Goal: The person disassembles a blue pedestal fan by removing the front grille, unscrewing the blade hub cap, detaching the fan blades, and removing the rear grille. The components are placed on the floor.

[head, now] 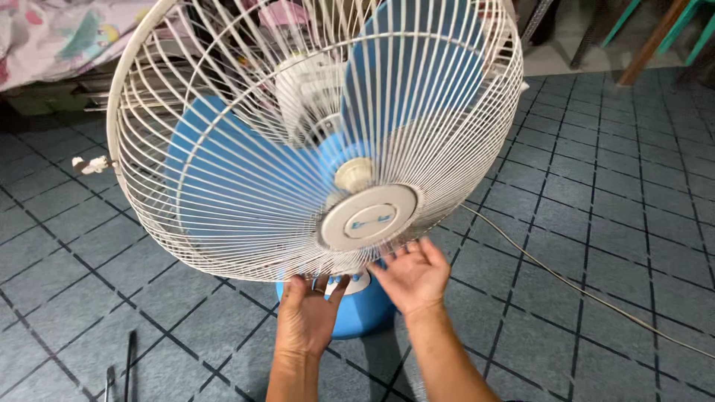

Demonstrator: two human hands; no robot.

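Observation:
A table fan stands on the tiled floor, with a white wire front grille [246, 149], blue blades [216, 179] behind it and a blue round base [369, 313]. A white round cap [369, 217] sits at the grille's centre. My left hand [307, 313] reaches under the grille's lower rim, thumb and fingers up against the wires. My right hand [413, 275] is beside it, fingers spread and touching the bottom edge of the grille. Neither hand holds a loose object.
A white power cord [581, 290] runs across the blue-grey tiles to the right. A thin dark tool [128, 365] lies on the floor at lower left. A bed with a patterned cover [59, 37] is at the back left, and chair legs [648, 37] at the back right.

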